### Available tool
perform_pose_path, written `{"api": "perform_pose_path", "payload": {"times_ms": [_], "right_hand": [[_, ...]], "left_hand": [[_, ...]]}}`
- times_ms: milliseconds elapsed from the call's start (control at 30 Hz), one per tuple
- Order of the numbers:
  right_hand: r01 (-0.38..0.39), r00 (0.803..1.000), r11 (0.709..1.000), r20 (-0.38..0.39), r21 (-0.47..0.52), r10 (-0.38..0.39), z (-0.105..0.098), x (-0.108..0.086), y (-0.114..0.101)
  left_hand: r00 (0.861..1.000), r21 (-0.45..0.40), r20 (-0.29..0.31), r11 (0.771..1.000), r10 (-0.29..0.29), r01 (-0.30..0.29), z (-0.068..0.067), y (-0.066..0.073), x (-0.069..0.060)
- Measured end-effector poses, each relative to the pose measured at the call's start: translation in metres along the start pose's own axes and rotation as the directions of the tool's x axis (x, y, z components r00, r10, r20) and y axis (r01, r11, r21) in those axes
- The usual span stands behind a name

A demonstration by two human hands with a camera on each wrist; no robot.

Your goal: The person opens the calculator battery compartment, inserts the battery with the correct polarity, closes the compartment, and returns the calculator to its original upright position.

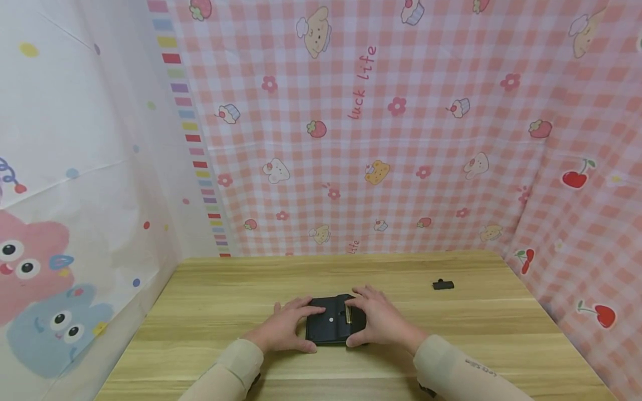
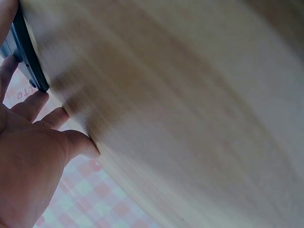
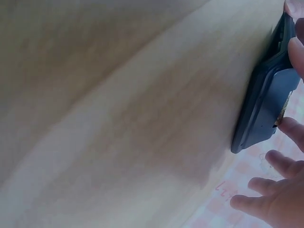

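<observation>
A black calculator-like device (image 1: 321, 328) lies face down on the wooden table, its battery compartment uncovered. Inside the compartment sits a gold-coloured battery (image 1: 349, 314). My left hand (image 1: 287, 327) holds the device at its left side, thumb by the near edge, index finger on its back and another fingertip at the far corner (image 2: 43, 85). With the index fingertip, my right hand (image 1: 383, 320) touches the far end of the battery. Its thumb rests at the device's near edge, and its other fingers are spread and extended (image 3: 280, 164).
A small black battery cover (image 1: 443, 284) lies on the table (image 1: 225, 284), back and right of the device. Behind the table hangs a pink checked cloth (image 1: 351, 195), with a white patterned cloth (image 1: 100, 211) on the left.
</observation>
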State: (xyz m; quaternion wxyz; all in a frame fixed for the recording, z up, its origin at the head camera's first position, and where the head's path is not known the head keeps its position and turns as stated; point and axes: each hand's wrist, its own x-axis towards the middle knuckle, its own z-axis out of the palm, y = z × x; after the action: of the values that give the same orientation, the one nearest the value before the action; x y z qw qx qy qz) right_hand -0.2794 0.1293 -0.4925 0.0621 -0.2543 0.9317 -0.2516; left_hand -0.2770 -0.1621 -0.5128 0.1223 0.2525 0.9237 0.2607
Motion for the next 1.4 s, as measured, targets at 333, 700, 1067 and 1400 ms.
{"api": "perform_pose_path", "payload": {"times_ms": [333,700,1067,1400], "right_hand": [[0.066,0.997,0.991,0.047,-0.12,-0.061,-0.0042,-0.0034,-0.0045],[0.042,0.999,0.994,0.039,-0.096,-0.038,-0.0018,-0.0034,-0.002],[0.042,0.999,0.995,0.034,-0.086,-0.039,-0.002,-0.0052,-0.0037],[0.042,0.998,0.996,0.042,-0.075,-0.039,-0.0021,-0.0072,-0.0036]], "left_hand": [[1.0,0.0,0.005,1.0,-0.001,0.001,-0.0003,-0.0007,0.0003],[1.0,0.001,0.006,1.0,0.002,-0.002,0.0001,-0.0006,0.0004],[1.0,-0.005,0.008,1.0,-0.002,0.002,-0.0009,0.0018,-0.0007],[1.0,-0.003,0.002,1.0,0.009,-0.009,-0.0003,0.0002,-0.0006]]}}
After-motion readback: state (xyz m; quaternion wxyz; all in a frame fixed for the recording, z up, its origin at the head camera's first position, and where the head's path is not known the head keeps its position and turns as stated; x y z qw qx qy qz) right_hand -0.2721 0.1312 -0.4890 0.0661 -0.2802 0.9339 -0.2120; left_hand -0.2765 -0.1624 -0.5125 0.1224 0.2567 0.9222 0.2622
